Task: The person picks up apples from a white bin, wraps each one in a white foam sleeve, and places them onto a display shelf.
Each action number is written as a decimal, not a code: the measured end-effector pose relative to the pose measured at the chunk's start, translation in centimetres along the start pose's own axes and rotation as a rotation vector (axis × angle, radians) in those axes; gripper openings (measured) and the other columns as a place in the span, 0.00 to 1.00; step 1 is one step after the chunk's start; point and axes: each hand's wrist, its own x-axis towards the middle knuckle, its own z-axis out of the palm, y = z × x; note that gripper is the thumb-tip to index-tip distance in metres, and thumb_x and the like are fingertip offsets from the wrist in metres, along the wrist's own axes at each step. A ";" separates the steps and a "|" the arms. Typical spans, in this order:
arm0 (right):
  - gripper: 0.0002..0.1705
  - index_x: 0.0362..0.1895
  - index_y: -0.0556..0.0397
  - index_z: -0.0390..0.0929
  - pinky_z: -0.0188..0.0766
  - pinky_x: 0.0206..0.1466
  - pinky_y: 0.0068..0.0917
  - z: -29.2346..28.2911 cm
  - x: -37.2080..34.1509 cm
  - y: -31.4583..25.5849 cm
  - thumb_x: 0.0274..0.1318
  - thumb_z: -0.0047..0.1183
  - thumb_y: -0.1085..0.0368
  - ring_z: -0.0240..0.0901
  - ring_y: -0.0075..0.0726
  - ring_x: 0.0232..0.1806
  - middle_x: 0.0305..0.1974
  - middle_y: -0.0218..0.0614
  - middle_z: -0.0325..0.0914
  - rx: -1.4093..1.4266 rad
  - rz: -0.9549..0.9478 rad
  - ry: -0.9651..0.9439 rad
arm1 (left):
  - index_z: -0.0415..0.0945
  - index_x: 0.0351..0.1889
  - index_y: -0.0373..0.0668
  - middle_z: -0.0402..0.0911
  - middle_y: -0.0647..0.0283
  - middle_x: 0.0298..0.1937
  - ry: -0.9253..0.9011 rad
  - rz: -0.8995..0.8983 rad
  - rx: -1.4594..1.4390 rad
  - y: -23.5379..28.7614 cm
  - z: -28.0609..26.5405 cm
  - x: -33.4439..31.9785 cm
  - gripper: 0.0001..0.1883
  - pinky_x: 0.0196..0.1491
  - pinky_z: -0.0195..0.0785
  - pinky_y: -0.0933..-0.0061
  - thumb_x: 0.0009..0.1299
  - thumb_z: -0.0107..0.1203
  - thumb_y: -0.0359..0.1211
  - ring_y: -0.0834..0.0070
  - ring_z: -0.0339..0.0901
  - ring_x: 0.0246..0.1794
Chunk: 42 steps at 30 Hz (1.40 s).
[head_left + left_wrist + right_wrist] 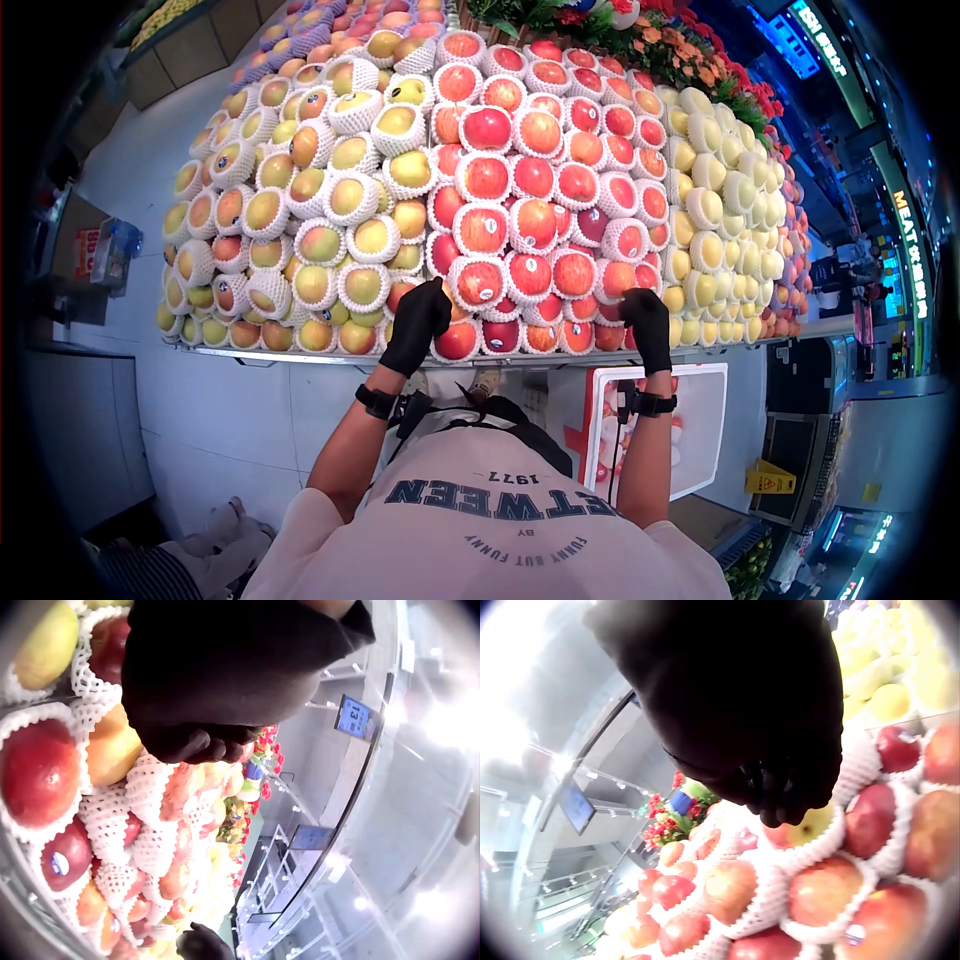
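Rows of red apples (pixel 479 284) in white foam net sleeves fill the middle of a sloping fruit display. My left hand (pixel 418 325), in a black glove, hovers at the front rows, left of these apples. Its fingers (pixel 214 746) curl in toward the palm in the left wrist view, and nothing shows between them. My right hand (pixel 646 325), also black-gloved, is at the right end of the red rows. In the right wrist view its curled fingertips (pixel 784 814) overlap a yellow-and-red apple (pixel 819 825) in a foam sleeve; the palm side is hidden.
Yellow-green fruit (pixel 350 196) in foam sleeves lies to the left, pale yellow fruit (pixel 706 208) to the right. Flowers (pixel 690 50) line the back. A metal edge (pixel 300 356) runs along the display's front. Below stands a white-and-red box (pixel 705 410); a yellow floor sign (pixel 770 478) is farther right.
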 end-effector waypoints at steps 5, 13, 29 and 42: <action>0.15 0.48 0.55 0.75 0.71 0.41 0.22 3.2 6.1 -5.8 0.57 0.56 0.65 0.74 0.24 0.38 0.39 0.32 0.78 -0.185 -0.287 -0.079 | 0.62 0.23 0.48 0.61 0.73 0.17 0.213 0.282 0.262 -2.2 -1.9 2.2 0.18 0.19 0.47 0.81 0.78 0.38 0.40 0.85 0.55 0.15; 0.30 0.57 0.54 0.68 0.72 0.50 0.31 11.8 10.7 -14.9 0.51 0.62 0.61 0.73 0.38 0.47 0.52 0.42 0.73 -0.495 -0.660 -0.191 | 0.69 0.29 0.47 0.60 0.77 0.20 0.260 0.073 -0.220 0.5 -0.9 1.1 0.14 0.21 0.46 0.85 0.77 0.40 0.40 0.89 0.54 0.17; 0.38 0.57 0.47 0.65 0.77 0.43 0.46 27.3 15.1 -20.9 0.44 0.64 0.46 0.78 0.56 0.46 0.53 0.56 0.69 -1.206 -0.527 -0.144 | 0.69 0.29 0.46 0.64 0.75 0.18 0.246 0.138 -0.212 -0.4 -1.4 0.0 0.16 0.19 0.49 0.83 0.77 0.40 0.43 0.86 0.58 0.16; 0.38 0.58 0.50 0.65 0.74 0.49 0.45 25.0 12.8 -22.2 0.41 0.64 0.53 0.73 0.57 0.50 0.51 0.52 0.69 -0.862 -0.742 0.000 | 0.72 0.38 0.44 0.68 0.73 0.22 0.213 0.200 -0.112 2.1 -2.2 -1.9 0.15 0.22 0.53 0.84 0.77 0.40 0.42 0.87 0.61 0.18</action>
